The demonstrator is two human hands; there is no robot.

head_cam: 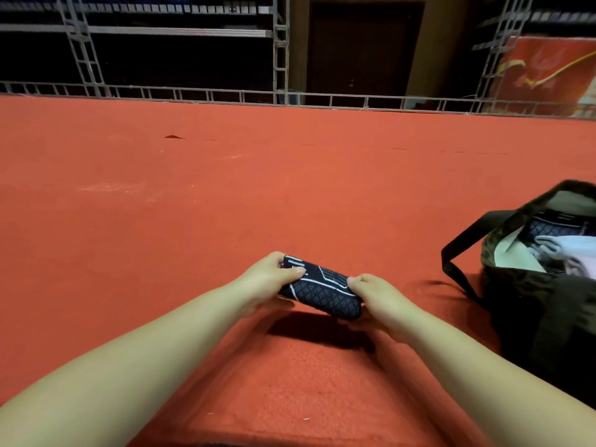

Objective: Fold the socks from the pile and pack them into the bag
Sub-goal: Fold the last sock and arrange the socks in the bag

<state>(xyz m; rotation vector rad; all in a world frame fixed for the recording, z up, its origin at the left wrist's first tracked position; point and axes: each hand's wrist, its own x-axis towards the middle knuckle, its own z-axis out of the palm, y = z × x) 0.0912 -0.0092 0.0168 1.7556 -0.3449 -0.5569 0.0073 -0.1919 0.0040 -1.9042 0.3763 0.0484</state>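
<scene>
- left hand (pixel 270 279) grips one end of folded dark sock bundle (pixel 322 290), fingers curled over its top
- right hand (pixel 379 296) pinches the other end
- bundle held just above red carpet (pixel 225 195), shadow beneath it
- bag (pixel 548 285) sits open at right, well apart from the hands, socks visible inside

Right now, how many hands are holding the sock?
2: the left hand grips the folded dark sock's left end, the right hand its right end, above the red carpet.
</scene>
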